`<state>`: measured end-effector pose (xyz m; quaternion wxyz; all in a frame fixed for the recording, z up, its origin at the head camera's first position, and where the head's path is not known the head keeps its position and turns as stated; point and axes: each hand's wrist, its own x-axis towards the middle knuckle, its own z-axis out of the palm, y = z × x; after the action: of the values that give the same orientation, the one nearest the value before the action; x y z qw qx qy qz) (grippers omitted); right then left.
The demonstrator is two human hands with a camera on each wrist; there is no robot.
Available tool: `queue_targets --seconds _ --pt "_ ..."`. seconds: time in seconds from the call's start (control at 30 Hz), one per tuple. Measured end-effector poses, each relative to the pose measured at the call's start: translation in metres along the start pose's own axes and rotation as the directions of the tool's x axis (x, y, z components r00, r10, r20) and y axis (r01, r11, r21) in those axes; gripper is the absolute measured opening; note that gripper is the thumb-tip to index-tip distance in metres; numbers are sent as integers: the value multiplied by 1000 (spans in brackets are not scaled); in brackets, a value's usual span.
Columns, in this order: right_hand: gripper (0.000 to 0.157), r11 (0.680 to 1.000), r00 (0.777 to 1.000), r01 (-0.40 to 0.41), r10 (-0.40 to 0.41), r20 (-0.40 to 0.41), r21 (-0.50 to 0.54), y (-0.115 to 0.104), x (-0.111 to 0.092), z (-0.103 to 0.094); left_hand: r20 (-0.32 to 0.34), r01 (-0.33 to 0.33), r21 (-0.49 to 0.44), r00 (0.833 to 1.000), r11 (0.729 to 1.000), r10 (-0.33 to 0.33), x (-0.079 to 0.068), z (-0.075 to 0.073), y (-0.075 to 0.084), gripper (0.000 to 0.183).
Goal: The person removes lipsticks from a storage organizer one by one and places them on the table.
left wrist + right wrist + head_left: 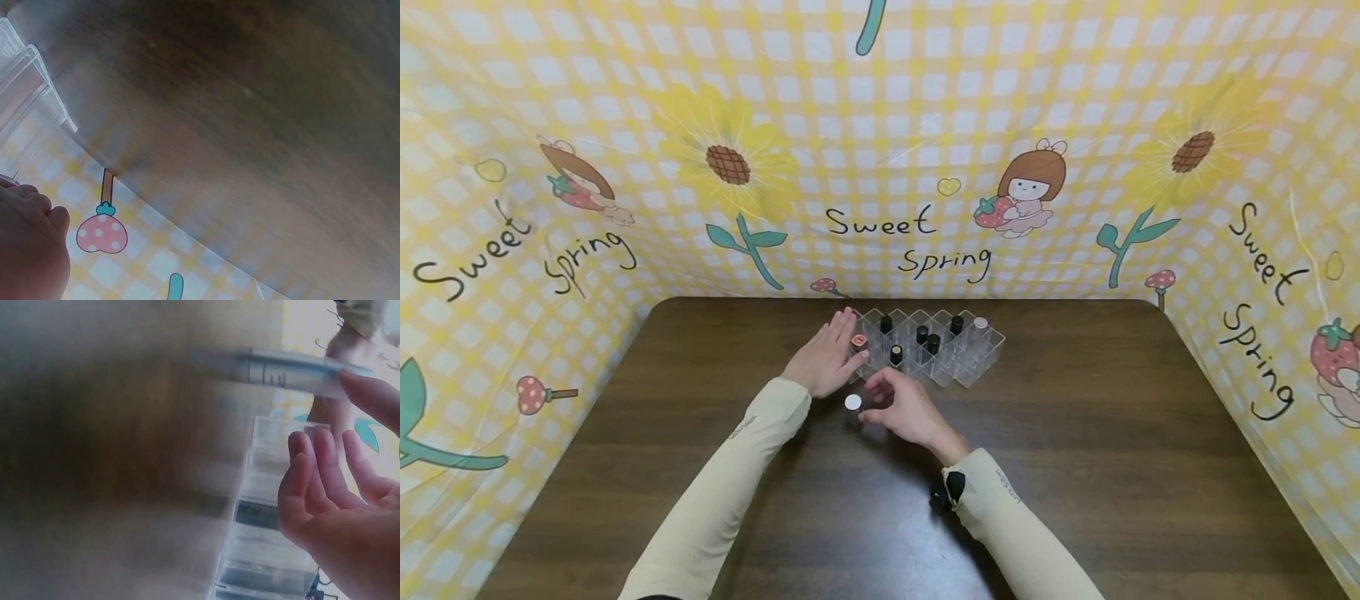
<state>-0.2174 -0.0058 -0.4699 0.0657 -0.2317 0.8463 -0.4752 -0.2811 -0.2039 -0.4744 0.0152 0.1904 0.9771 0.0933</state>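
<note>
A slim, pale lipstick-like tube (pixel 294 372) with a white top (pixel 853 403) stands upright on the table, in front of the clear organizer's left end. My right hand (pixel 913 408) is beside it, fingers bent and spread. In the right wrist view the thumb (pixel 369 394) meets the tube near its top, while the other fingers (pixel 325 462) are apart from it. With its fingers straight, my left hand (pixel 827 358) lies along the left side of the clear divided organizer (pixel 977 367). That hand shows only partly in the left wrist view.
Several tubes stand in the organizer's compartments, among them black-capped ones (pixel 922 335), a red-topped one (pixel 859 342) and a pale-topped one (pixel 981 325). Dark wood tabletop (pixel 1112 433) surrounds it. Behind and at the sides hangs a yellow checked cloth (pixel 887 125).
</note>
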Motion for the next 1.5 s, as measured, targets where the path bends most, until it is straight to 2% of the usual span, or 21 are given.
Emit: queue_targets --seconds 0.23,0.47,0.67,0.83,1.27,1.5 --pt "34 1000 1000 -14 14 -12 10 0 -2 -13 -10 3 -4 1000 1000 -3 1 2 -1 76" --pt "31 994 1000 -23 23 -4 104 -2 -3 -26 3 8 -5 1000 1000 -8 1 2 -1 76" --pt "26 990 999 26 -19 -49 139 -5 -2 -40 4 14 -1 1000 1000 -14 2 5 -2 77" --pt "23 986 994 35 -16 -112 165 -6 0 -51 -4 2 10 1000 1000 -2 3 6 -3 78" --pt "18 980 958 55 1 -286 190 -7 3 -75 7 -6 -16 1000 1000 6 1 0 0 76" --pt "21 986 923 50 16 -384 161 3 5 -92 8 -11 -8 1000 1000 11 0 0 -1 77"
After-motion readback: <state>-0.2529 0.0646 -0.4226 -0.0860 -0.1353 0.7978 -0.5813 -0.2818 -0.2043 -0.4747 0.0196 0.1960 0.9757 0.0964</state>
